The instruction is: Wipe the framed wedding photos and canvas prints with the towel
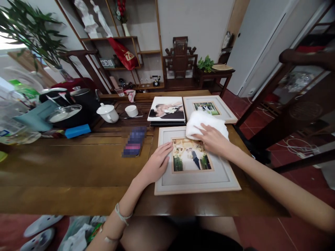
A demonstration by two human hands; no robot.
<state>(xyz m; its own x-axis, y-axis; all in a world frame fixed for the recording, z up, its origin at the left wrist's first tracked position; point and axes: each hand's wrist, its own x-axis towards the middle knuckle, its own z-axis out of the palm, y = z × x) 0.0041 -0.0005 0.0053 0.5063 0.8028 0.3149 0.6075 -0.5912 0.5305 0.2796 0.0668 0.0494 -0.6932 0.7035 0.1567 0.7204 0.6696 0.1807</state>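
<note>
A framed photo (193, 183) with a wide pale border lies flat on the wooden table before me. My left hand (157, 162) rests on its left side, fingers stretched out and holding nothing. Over the frame's upper right part, my right hand (210, 139) presses on a folded white cloth (206, 122), its fingers spread on top. The cloth covers the frame's upper edge and reaches toward a second framed photo (225, 108) behind it. Left of that one is a photo panel (167, 108) stacked on something dark.
A phone (134, 141) lies left of the frame. Farther left are a white lidded cup (107, 113), a small white cup (131, 111), a blue box (77, 131) and a glass-lidded pot (65, 115). A dark wooden chair (288, 108) stands at the right edge.
</note>
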